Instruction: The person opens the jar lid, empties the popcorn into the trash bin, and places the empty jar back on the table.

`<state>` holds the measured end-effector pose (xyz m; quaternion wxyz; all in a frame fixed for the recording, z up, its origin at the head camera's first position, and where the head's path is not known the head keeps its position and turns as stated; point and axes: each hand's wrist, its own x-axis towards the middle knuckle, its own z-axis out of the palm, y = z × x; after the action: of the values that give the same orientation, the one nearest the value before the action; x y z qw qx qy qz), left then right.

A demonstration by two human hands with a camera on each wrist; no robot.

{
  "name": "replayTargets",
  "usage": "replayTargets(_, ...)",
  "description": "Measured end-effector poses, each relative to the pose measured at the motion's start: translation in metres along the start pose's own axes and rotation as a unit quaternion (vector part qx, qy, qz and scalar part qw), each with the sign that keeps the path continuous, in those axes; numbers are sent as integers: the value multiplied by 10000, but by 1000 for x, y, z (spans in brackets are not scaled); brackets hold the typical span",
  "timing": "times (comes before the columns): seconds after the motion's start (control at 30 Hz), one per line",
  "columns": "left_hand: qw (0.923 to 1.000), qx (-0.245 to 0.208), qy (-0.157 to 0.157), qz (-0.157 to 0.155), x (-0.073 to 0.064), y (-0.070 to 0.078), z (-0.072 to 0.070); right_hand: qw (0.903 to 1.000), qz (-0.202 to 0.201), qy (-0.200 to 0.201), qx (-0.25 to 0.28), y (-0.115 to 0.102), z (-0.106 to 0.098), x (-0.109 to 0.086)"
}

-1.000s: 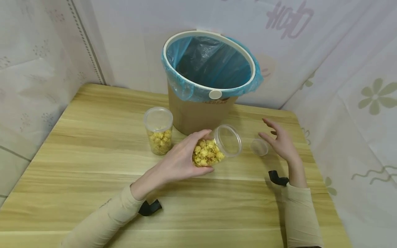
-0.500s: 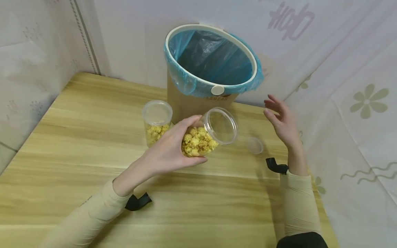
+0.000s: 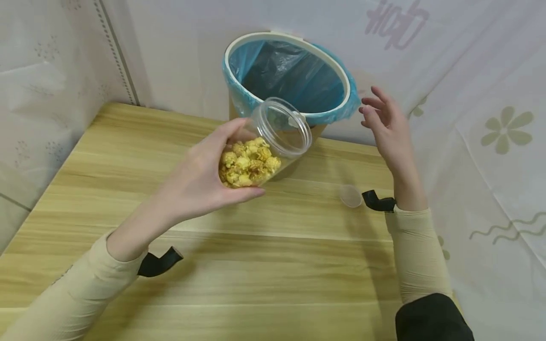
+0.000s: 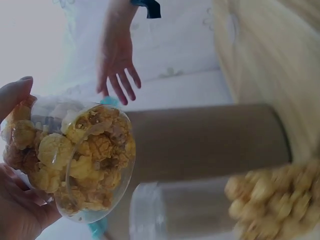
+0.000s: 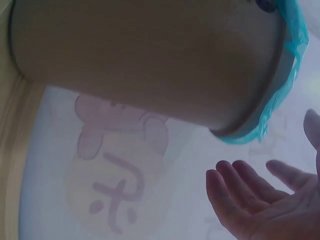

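My left hand grips a clear plastic jar part filled with yellow popcorn. The jar is tilted, its uncovered mouth toward the upper right, in front of the trash can's near rim in the head view. The trash can is brown with a pale rim and a blue bag liner. To the right of the rim, my right hand is raised with loosely bent fingers, holding nothing. A second popcorn jar stands beside the can in the left wrist view; the left hand and held jar hide it in the head view.
A clear round lid lies on the wooden table, right of centre. Printed cloth hangs behind and at both sides. Black curved pieces stick out at both wrists.
My left hand has raised the jar and moved it up and left, now overlapping the can's rim in the head view. My right hand has risen from near the lid to beside the rim.
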<state>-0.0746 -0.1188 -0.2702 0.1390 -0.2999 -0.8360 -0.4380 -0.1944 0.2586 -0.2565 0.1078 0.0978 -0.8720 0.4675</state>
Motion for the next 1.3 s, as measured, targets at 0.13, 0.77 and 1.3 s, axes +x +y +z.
replayTargets(0.13,9993,288,214,-73,5,2,-19,9989,143,91,448,-14,5,14)
replayTargets(0.77,9925,1090,182,-519,48,5,-69,9961,818,-191,282,-28,26,46)
replayTargets(1.3,9793,1819,-545,-701,97,-19,-96,9906,859,-529,922,-27,40,52)
